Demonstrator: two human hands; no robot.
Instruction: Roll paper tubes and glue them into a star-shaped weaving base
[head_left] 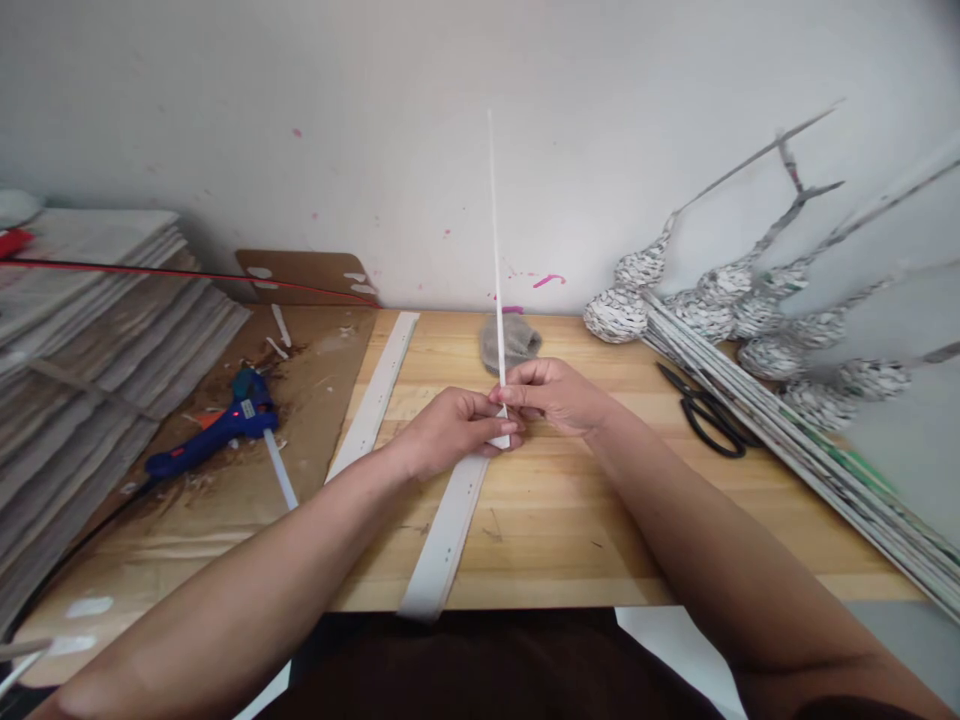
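Both my hands meet over the middle of the wooden table (637,520). My left hand (450,430) and my right hand (559,395) pinch the lower end of a thin white rolled paper stick (494,250) that stands upright between them, reaching up in front of the wall. Under my hands a long white paper strip (442,540) lies on the table, running to its front edge. A second white strip (379,390) lies to the left of it.
A blue glue gun (217,430) rests on brown cardboard at the left, beside a tall stack of newspapers (82,350). Black scissors (705,410) lie at the right, near a bundle of rolled paper sticks (787,430) and paper-wrapped balls (637,300). A grey cloth (517,340) sits behind my hands.
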